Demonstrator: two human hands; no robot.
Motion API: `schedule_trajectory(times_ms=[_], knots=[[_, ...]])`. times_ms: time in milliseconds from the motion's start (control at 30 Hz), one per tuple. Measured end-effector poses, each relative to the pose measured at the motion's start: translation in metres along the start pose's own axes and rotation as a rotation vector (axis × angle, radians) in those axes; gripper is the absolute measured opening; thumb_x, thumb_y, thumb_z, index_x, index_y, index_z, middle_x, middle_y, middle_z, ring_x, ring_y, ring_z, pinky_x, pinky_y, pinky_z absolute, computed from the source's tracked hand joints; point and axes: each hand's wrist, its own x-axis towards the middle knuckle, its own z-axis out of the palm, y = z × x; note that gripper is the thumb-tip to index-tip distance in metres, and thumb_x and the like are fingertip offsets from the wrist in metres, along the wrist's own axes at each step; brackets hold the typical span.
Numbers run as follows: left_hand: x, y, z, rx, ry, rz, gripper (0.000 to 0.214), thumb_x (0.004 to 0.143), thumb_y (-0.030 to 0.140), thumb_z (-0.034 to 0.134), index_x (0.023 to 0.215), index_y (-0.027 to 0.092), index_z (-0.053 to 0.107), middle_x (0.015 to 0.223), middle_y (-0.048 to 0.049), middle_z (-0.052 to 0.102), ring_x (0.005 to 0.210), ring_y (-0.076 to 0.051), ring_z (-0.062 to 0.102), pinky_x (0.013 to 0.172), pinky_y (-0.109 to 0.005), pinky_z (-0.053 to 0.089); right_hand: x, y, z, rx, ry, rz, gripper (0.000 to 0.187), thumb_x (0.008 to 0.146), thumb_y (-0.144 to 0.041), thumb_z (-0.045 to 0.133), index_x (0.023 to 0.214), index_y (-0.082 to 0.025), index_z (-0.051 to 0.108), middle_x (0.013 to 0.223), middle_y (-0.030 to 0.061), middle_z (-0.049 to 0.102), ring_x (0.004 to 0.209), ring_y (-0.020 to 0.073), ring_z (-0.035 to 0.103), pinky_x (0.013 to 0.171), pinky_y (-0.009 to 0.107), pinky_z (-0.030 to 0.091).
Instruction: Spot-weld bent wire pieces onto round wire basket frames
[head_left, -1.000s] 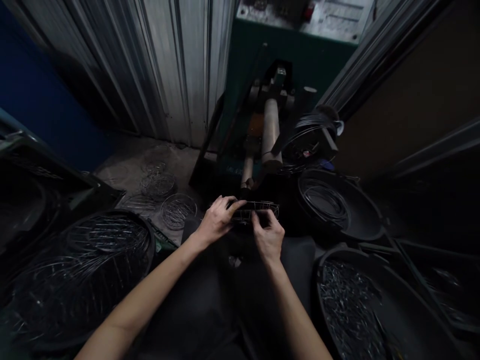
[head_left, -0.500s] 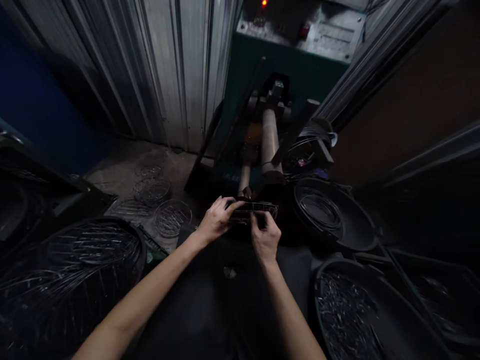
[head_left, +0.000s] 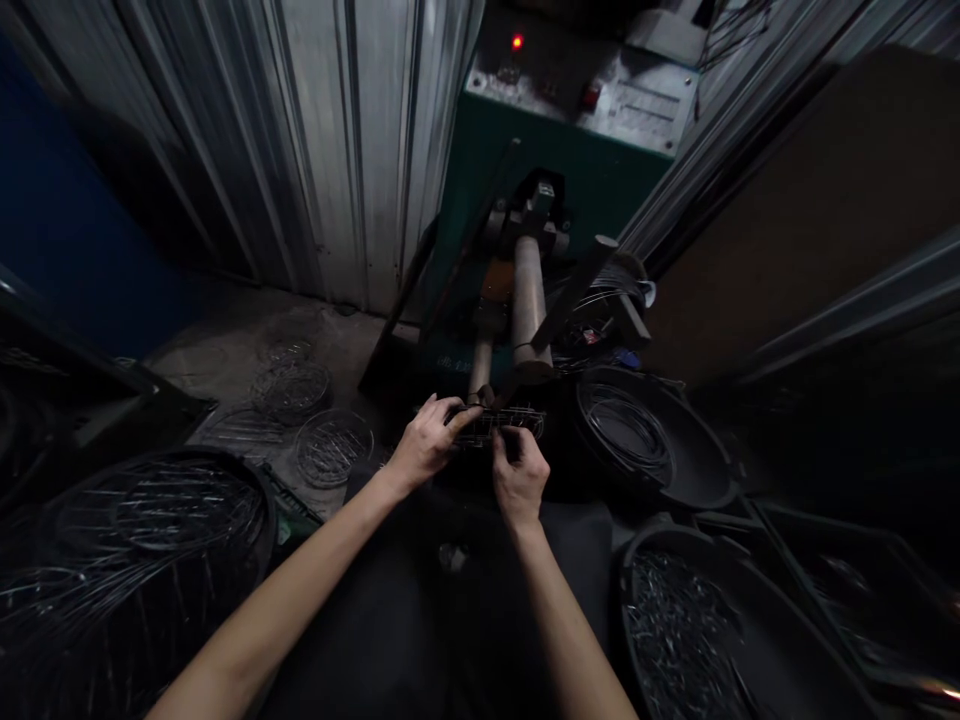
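Note:
A round wire grid (head_left: 529,418) is held edge-on just in front of the machine's lower electrode arm (head_left: 481,368). My left hand (head_left: 429,440) is closed on the grid's left side, thumb and forefinger pinching near the arm's tip. From the right, my right hand (head_left: 520,468) pinches at the grid's near edge; its fingertips are dark, and any small piece between them cannot be made out. Above and to the right, the thick upper arm (head_left: 529,290) of the green machine (head_left: 577,140) stands apart from the wire.
Round wire grids (head_left: 334,447) lie on the floor at left, beside a tub heaped with wirework (head_left: 187,500). At right stand a basin (head_left: 701,470) with wire rings and another basin (head_left: 630,640) full of small metal pieces. A metal bar (head_left: 577,290) slants beside the upper arm.
The view has tilted slightly, so the machine sits lower and a little further left. Both hands keep their hold at the wire grid, which appears slightly nearer the lower arm's tip.

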Motion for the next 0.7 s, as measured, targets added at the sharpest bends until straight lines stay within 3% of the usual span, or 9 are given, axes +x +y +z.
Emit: schedule_trajectory(times_ms=[333, 433, 533, 633, 700], knots=[[0.003, -0.005, -0.003, 0.008, 0.01, 0.051, 0.059, 0.075, 0.007, 0.055, 0.13, 0.022, 0.041, 0.121, -0.0102, 0.051, 0.116, -0.023, 0.051, 0.106, -0.051, 0.036, -0.003, -0.001, 0.009, 0.046, 0.016, 0.057, 0.023, 0.089, -0.037, 0.048, 0.083, -0.018, 0.06, 0.077, 0.0045, 0.063, 0.07, 0.0158, 0.06, 0.067, 0.028, 0.048], [0.006, -0.006, -0.005, -0.011, -0.015, 0.026, 0.058, 0.073, 0.006, 0.057, 0.129, 0.02, 0.043, 0.12, -0.0119, 0.052, 0.116, -0.024, 0.051, 0.105, -0.052, 0.037, -0.01, -0.007, -0.004, 0.056, 0.039, 0.066, 0.023, 0.088, -0.037, 0.051, 0.09, -0.017, 0.062, 0.086, 0.0071, 0.066, 0.08, 0.0178, 0.063, 0.075, 0.03, 0.049], [0.0, 0.0, -0.015, -0.075, -0.039, 0.02, 0.059, 0.073, 0.009, 0.057, 0.129, 0.02, 0.041, 0.121, -0.0112, 0.053, 0.116, -0.024, 0.052, 0.106, -0.05, 0.037, -0.031, 0.0, -0.05, 0.001, 0.055, 0.128, 0.025, 0.086, -0.038, 0.054, 0.099, -0.019, 0.061, 0.095, 0.0078, 0.067, 0.087, 0.0189, 0.063, 0.079, 0.031, 0.049], [-0.016, 0.014, -0.034, -0.208, -0.122, -0.007, 0.062, 0.077, 0.016, 0.056, 0.134, 0.023, 0.035, 0.124, -0.0088, 0.053, 0.114, -0.023, 0.054, 0.102, -0.044, 0.043, -0.063, 0.03, -0.123, -0.19, 0.046, 0.248, 0.028, 0.085, -0.042, 0.053, 0.097, -0.018, 0.063, 0.092, 0.0075, 0.068, 0.083, 0.0195, 0.063, 0.076, 0.032, 0.049], [-0.025, 0.021, -0.044, -0.269, -0.205, -0.039, 0.062, 0.08, 0.026, 0.055, 0.137, 0.026, 0.031, 0.125, -0.0068, 0.053, 0.109, -0.023, 0.057, 0.096, -0.039, 0.048, -0.087, 0.056, -0.179, -0.396, 0.015, 0.401, 0.031, 0.085, -0.043, 0.051, 0.096, -0.017, 0.063, 0.09, 0.0081, 0.069, 0.08, 0.0201, 0.063, 0.075, 0.033, 0.049]])
